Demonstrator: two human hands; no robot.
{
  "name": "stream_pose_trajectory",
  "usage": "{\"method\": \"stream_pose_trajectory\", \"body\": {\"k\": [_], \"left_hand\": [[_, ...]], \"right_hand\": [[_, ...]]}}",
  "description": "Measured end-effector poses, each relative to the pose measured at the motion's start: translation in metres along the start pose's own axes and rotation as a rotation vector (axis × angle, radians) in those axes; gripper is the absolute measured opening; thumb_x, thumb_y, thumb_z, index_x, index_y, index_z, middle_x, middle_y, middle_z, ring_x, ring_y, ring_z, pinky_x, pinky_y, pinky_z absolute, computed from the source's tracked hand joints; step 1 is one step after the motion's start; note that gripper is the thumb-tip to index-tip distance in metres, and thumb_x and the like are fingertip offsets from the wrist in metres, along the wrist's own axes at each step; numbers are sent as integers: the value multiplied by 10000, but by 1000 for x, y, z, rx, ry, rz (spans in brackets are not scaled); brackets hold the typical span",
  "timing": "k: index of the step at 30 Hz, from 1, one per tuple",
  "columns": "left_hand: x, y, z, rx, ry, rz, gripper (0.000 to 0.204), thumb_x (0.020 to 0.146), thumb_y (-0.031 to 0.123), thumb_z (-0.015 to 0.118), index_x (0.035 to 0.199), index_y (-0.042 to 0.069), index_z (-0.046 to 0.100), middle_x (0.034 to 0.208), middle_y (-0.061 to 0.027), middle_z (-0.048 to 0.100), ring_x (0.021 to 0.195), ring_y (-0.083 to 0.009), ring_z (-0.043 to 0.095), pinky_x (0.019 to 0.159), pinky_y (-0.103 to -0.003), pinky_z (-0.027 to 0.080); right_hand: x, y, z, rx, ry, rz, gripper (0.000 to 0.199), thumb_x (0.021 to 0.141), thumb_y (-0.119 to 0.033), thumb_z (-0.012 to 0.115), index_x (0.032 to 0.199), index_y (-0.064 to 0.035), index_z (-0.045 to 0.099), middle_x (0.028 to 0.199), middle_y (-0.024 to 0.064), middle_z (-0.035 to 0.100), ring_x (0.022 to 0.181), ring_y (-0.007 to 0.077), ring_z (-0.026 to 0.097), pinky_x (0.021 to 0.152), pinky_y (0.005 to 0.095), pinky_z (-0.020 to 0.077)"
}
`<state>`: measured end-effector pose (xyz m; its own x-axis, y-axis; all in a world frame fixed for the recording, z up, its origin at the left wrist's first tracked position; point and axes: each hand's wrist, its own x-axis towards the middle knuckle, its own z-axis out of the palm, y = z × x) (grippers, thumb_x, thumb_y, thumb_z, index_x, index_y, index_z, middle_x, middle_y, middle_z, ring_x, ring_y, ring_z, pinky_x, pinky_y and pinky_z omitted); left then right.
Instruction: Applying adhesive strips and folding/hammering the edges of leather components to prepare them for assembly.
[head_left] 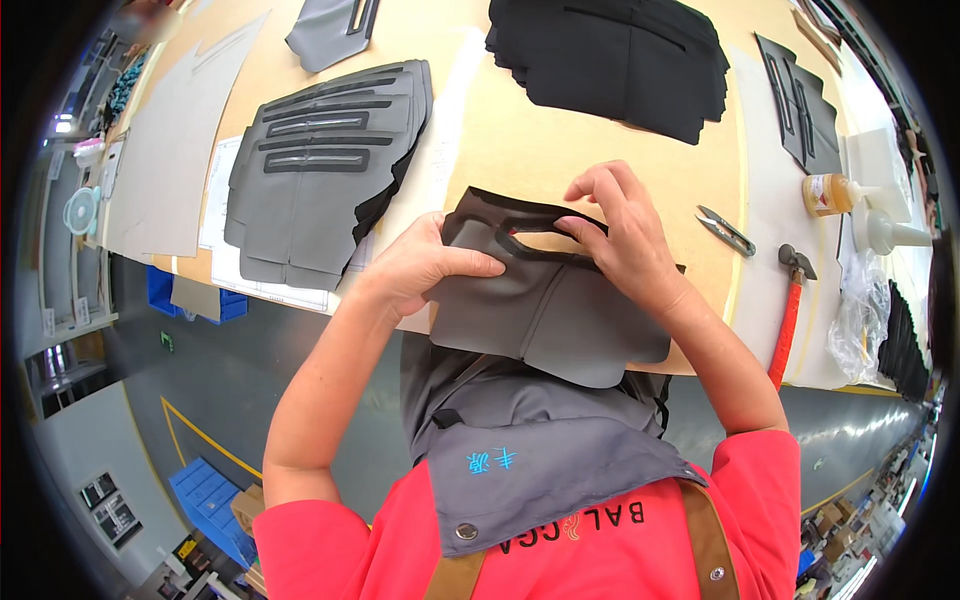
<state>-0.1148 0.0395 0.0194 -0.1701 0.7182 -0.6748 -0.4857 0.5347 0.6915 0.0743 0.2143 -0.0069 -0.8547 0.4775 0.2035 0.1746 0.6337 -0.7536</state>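
A grey leather-like panel (590, 325) with a black edge and a long slot is held between both hands at the table's front edge. Its lower part hangs over my lap, with a seam running down the middle. My left hand (420, 268) grips the panel's left side, thumb on top and fingers hidden beneath. At the slot, the thumb of my right hand (632, 245) presses the black rim, its forefinger curled above the far edge; the other fingers are partly hidden. The panel is bent upward around the slot, and light tabletop shows through the opening.
Left of my hands lies a stack of slotted grey panels (310, 215); a black stack (612, 75) lies beyond. On the right are thread snips (727, 231), a red-handled hammer (787, 325), an amber bottle (826, 195), a white squeeze bottle (885, 233) and a clear plastic bag (858, 315).
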Motion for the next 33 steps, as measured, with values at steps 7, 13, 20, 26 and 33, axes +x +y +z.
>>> {"method": "stream_pose_trajectory", "body": {"k": [7, 13, 20, 26, 33], "left_hand": [[4, -7, -4, -38, 83, -9, 701, 730, -49, 856, 1368, -41, 566, 1192, -145, 714, 1026, -207, 729, 905, -343, 610], [5, -21, -14, 554, 281, 505, 620, 816, 68, 876, 1361, 8, 588, 1183, -95, 714, 1025, -178, 703, 869, -314, 585], [1, -26, 18, 717, 438, 688, 120, 899, 40, 774, 1011, 2, 756, 964, -71, 728, 795, -136, 702, 701, -267, 561], [19, -26, 17, 817, 407, 640, 138, 887, 56, 781, 998, -17, 745, 868, -87, 741, 714, -131, 708, 679, -270, 566], [23, -9, 16, 701, 350, 410, 138, 901, 93, 784, 943, -24, 726, 797, -63, 736, 677, -96, 719, 617, -251, 578]], "right_hand": [[-10, -10, 3, -141, -28, -194, 82, 898, -182, 770, 931, -155, 700, 907, 7, 624, 934, 220, 571, 861, 379, 360], [-8, -4, 13, -95, -161, -106, 132, 908, -234, 782, 928, -137, 695, 833, 0, 652, 868, 213, 590, 850, 385, 373], [-5, -4, 17, -247, -155, -181, 115, 883, -154, 760, 911, -95, 665, 852, 54, 661, 840, 273, 650, 806, 405, 457], [-5, -1, 27, -190, -106, -203, 148, 881, -130, 759, 976, -58, 672, 913, 112, 641, 871, 324, 654, 784, 432, 532], [-9, 0, 35, -139, -24, -209, 145, 885, -68, 764, 1025, -44, 735, 927, 100, 681, 852, 284, 670, 746, 388, 538]]}}
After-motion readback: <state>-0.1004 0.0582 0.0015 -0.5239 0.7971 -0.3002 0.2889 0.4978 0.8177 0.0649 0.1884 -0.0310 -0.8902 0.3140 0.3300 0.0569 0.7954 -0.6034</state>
